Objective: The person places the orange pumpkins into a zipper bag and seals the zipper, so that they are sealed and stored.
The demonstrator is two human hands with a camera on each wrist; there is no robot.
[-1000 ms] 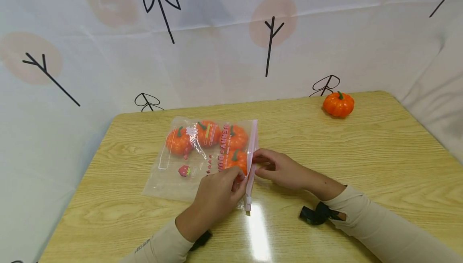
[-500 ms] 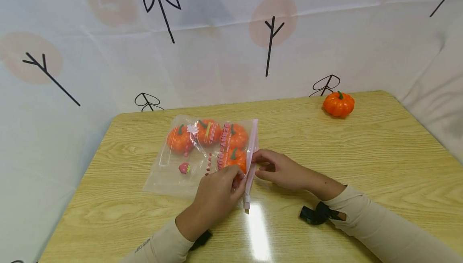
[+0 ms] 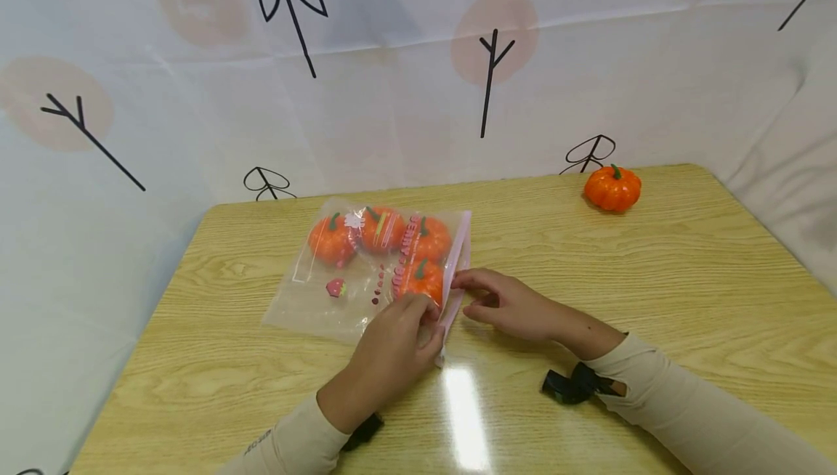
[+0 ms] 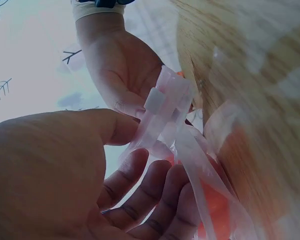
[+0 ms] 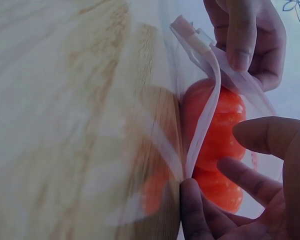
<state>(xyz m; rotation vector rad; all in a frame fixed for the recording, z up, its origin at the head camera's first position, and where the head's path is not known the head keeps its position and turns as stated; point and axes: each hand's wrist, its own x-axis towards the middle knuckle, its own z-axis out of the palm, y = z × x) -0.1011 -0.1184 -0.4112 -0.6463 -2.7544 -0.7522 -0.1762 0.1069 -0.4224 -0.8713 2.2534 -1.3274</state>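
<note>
A clear slider zip bag [image 3: 307, 308] with pink print lies on the table with several small orange pumpkins [image 3: 333, 239] inside. Its pink-edged mouth faces right and gapes a little. My left hand [image 3: 392, 348] pinches one lip of the mouth near the front corner, thumb against index finger, close to the white slider [image 4: 154, 100]. On the other side, my right hand [image 3: 513, 308] has its fingers spread at the mouth. One fingertip [image 5: 191, 192] touches the lower lip, while the thumb [image 5: 260, 134] stands apart from it.
One more orange pumpkin [image 3: 612, 189] sits outside the bag near the table's back right corner. The wooden table [image 3: 654, 264] backs onto a white patterned cloth [image 3: 392, 119]. Each wrist wears a black camera strap [image 3: 575, 384].
The bag has shifted slightly away from me and to the right, and the pumpkins inside moved with it. The front corner of its mouth has drawn back toward my left hand. My right hand barely moved.
</note>
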